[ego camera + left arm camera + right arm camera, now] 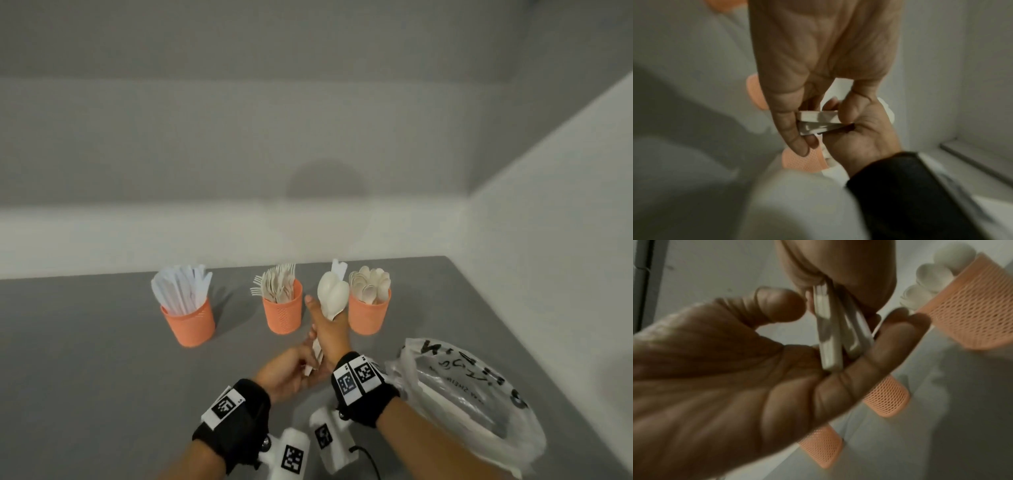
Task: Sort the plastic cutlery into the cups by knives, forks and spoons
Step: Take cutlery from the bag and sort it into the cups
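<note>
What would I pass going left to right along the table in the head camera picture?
Knife cup → fork cup → the held bundle of spoons → spoon cup → plastic bag.

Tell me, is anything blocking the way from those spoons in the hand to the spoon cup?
Nothing visible. The right hand holds the spoons upright beside the spoon cup, its top open though already crowded.

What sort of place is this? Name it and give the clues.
Probably a bare recording or test room, not a kitchen: a plain grey table in a corner of blank walls, three matching orange cups of plastic cutlery, and tracking markers on both wrists.
</note>
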Demonstrator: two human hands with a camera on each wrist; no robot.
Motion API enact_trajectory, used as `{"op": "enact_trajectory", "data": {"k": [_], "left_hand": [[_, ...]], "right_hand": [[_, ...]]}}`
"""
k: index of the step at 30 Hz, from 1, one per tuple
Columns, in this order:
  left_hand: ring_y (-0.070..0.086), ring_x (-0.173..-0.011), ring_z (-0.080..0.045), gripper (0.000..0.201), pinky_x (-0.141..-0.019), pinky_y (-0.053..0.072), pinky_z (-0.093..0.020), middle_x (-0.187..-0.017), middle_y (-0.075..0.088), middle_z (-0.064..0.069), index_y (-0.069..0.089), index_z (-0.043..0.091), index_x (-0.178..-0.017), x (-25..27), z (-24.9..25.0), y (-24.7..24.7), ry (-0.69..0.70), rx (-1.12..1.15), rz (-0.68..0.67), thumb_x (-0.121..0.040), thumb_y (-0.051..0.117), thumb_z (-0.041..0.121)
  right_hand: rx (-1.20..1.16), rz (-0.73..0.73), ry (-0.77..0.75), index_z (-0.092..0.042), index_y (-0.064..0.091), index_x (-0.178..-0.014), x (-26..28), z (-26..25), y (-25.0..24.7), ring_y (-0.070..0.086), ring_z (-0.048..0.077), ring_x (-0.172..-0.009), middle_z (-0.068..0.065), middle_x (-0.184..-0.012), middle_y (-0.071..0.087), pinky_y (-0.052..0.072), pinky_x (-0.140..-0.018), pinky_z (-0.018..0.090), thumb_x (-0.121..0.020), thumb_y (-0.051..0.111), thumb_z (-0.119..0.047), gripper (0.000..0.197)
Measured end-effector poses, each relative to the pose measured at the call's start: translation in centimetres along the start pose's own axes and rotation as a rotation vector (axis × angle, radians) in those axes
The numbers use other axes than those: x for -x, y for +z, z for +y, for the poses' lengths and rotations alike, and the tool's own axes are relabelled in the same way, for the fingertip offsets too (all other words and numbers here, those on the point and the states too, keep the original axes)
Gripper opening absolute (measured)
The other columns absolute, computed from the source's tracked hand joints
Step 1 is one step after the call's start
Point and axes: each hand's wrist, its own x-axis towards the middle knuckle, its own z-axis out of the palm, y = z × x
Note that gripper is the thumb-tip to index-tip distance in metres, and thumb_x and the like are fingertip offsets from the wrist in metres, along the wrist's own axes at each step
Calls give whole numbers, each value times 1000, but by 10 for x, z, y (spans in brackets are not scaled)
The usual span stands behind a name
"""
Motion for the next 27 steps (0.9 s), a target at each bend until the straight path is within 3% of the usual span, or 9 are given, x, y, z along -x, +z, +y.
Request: {"op": "enact_trajectory", "data": {"k": [2,5,8,12,15,17,22,24,27], "left_hand": [[63,-62,-12,18,-64,57,-24,-70,64,-4,54,8,-94,3,3,-12,29,-230,29,-82,46,-3],[55,-47,-12,6,-44,48,-20,-56,53,-3,49,8,-85,8,10,-33,61,-381,98,-88,49,3],[42,-32,-11,13,-33,32,-17,-43,41,1,41,10,-83,11,18,-53,115,-456,142,-87,53,12],[39,-28,-6,13,-34,28,-18,-49,44,-1,50,5,-81,11,22,-73,296,-686,349,-92,46,10],[68,-69,-16,20,-51,42,-18,-81,64,-12,56,3,-109,13,24,-84,429,-832,444,-92,48,11],[62,-99,-18,36,-71,42,-10,-103,59,-5,47,8,-124,21,26,-91,521,-940,376,-89,54,8],[50,-64,2,19,-59,41,-10,-79,50,12,45,27,-102,33,30,-115,350,-982,106,-89,58,28],[49,-63,-9,30,-63,38,-20,-71,53,3,57,21,-80,30,34,-132,264,-994,148,-81,56,51],[52,-65,-17,32,-60,39,-24,-76,58,-8,59,8,-76,22,46,-146,281,-904,349,-91,54,36]], "right_hand": [[6,-72,92,-18,50,-71,-1,7,14,45,6,-43,-10,-45,48,41,-49,22,-89,61,-27,24],[56,-284,229,-15,48,-82,-1,15,32,57,10,-53,4,-67,57,49,-52,22,-92,54,-35,23],[60,-482,380,-18,42,-67,0,18,47,64,14,-63,4,-68,67,51,-60,21,-93,51,-35,32],[288,-478,308,-22,58,-72,3,29,68,64,17,-75,3,-80,67,51,-75,28,-89,56,-41,25],[354,-397,192,-26,63,-82,5,44,82,64,20,-100,-1,-92,69,45,-102,38,-90,55,-42,20],[322,-403,177,-24,59,-82,7,49,91,65,19,-101,-2,-87,71,42,-104,38,-94,48,-39,23],[36,-332,264,-14,50,-86,11,47,94,68,15,-69,2,-69,71,55,-73,30,-99,40,-28,22],[-116,-237,324,-11,50,-90,9,48,90,64,14,-51,6,-62,61,54,-54,26,-99,41,-25,19],[-91,-217,358,-13,53,-101,9,51,85,44,9,-35,-1,-51,43,39,-40,19,-97,43,-24,16]]}}
